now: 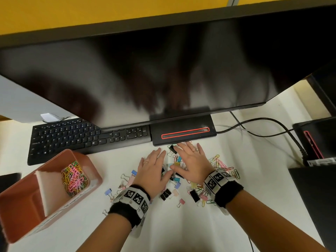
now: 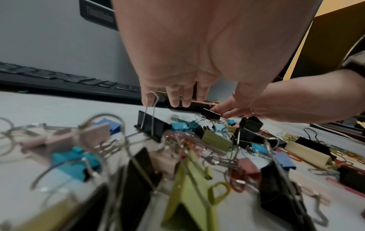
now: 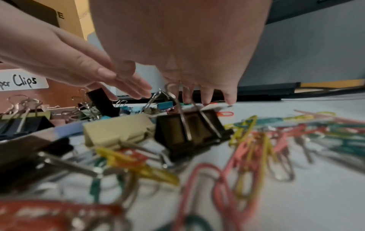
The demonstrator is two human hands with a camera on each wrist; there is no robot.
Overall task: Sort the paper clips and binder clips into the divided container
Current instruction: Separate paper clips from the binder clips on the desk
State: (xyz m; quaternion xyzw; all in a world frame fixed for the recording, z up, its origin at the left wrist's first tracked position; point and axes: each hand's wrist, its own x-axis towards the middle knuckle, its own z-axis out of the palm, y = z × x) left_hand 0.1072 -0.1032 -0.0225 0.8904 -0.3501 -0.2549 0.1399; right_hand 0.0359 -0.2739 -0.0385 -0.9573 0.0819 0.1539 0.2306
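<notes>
Monitor (image 1: 163, 70): black screen, leaning over the white desk (image 1: 127, 224).
Keyboard (image 1: 87, 135): black, behind the container.
Divided container (image 1: 87, 160): terracotta, at left; far compartment holds coloured paper clips (image 1: 74, 177).
Left hand (image 1: 152, 170): palm down, fingers straight, over the binder clips (image 1: 175, 165), gripping nothing.
Right hand (image 1: 192, 164): flat, fingers spread over the same pile; loose paper clips (image 1: 221, 164) just right of it.

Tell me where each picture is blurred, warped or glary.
Head view: wide-angle bend, monitor shows smeared reflections. Left wrist view: nearest binder clips blurred, left hand looms large. Right wrist view: nearest paper clips soft, black binder clip sharper.
</notes>
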